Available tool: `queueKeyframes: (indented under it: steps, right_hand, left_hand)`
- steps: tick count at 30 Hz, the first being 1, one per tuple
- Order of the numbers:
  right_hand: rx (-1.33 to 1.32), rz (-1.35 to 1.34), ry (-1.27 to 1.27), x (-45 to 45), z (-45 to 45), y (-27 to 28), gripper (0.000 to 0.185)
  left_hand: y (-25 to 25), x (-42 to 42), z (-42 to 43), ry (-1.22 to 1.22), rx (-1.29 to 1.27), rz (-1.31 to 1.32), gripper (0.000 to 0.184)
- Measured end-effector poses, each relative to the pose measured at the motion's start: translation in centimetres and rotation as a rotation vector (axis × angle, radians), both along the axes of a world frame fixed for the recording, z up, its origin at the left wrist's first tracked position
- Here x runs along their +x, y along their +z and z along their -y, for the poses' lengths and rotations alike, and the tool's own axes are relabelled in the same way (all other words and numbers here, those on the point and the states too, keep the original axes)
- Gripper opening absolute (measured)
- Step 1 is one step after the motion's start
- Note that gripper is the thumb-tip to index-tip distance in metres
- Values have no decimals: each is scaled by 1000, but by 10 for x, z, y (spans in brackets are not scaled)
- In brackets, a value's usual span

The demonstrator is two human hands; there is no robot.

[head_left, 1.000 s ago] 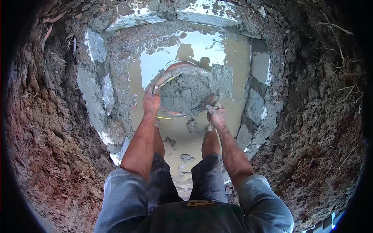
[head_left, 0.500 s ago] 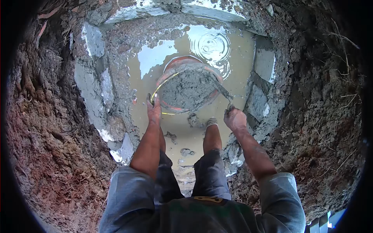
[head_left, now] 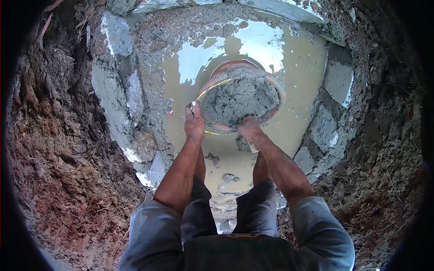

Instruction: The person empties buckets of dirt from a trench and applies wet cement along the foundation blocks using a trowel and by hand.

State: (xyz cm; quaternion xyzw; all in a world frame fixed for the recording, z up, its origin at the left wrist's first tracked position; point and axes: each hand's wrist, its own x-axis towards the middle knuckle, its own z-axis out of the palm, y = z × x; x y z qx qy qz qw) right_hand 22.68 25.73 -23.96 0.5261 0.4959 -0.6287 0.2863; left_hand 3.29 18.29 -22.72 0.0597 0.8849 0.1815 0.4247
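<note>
A round basin with a reddish rim (head_left: 281, 90) holds a heap of wet grey mortar (head_left: 239, 100) and sits in muddy water. My left hand (head_left: 194, 118) grips the basin's left edge, its thumb on top beside a yellow band (head_left: 212, 89). At the near right part of the mortar, my right hand (head_left: 249, 128) is closed, knuckles up, against the basin's front rim. The trowel it held a moment earlier is hidden now, under the hand or in the mortar.
Muddy water (head_left: 298, 104) surrounds the basin. Mortared stone blocks (head_left: 338, 81) line the pit on the right, and more stones (head_left: 108, 92) stand on the left. Rough earth walls (head_left: 58, 167) with roots rise around. My legs stand in the water below the basin.
My right hand went from the basin's right side, where the trowel showed, in to the mortar's near edge. My left hand stayed on the rim. The whole view shifted, placing the basin further right.
</note>
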Motion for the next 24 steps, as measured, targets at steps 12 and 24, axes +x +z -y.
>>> queueKeyframes:
  steps: [12, 24]
  right_hand:
    - [-284, -35, -219, 12, -43, 89, 20]
    - [-208, -92, 245, 70, -124, 159, 22]
  left_hand:
    - [41, -13, -16, 46, -15, 185, 59]
    - [65, -2, 1, 302, 112, -48, 55]
